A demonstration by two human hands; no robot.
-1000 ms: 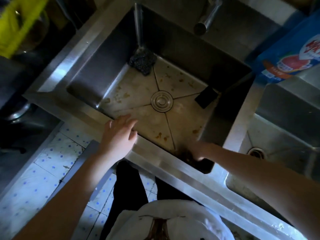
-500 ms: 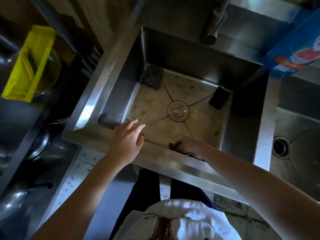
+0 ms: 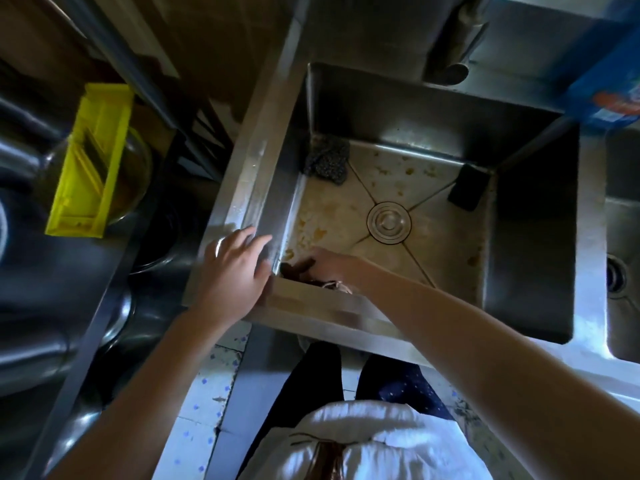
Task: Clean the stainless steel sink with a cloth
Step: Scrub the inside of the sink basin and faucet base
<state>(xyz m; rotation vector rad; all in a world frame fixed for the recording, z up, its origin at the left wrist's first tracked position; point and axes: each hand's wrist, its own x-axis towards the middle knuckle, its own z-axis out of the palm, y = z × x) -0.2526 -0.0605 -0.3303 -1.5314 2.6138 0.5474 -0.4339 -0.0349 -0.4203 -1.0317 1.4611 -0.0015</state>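
Observation:
The stainless steel sink [image 3: 533, 237] has a stained floor with brown spots around a round drain cover [image 3: 389, 221]. My right hand [image 3: 329, 266] reaches down into the near left corner of the basin and presses a dark brown cloth [image 3: 298, 270] against the floor there. The sink's front rim hides part of the cloth. My left hand [image 3: 232, 271] rests flat on the front left corner of the rim with its fingers spread, holding nothing.
A dark scouring pad [image 3: 327, 159] lies in the far left corner of the basin and a black sponge [image 3: 467, 187] leans at the far right. A faucet [image 3: 450, 46] hangs above. A second basin [image 3: 623, 244] is on the right, a yellow tray [image 3: 90, 161] on the left.
My right hand has slid the cloth along the front of the basin from the near right side to the near left corner. My left hand has shifted left along the rim to its corner.

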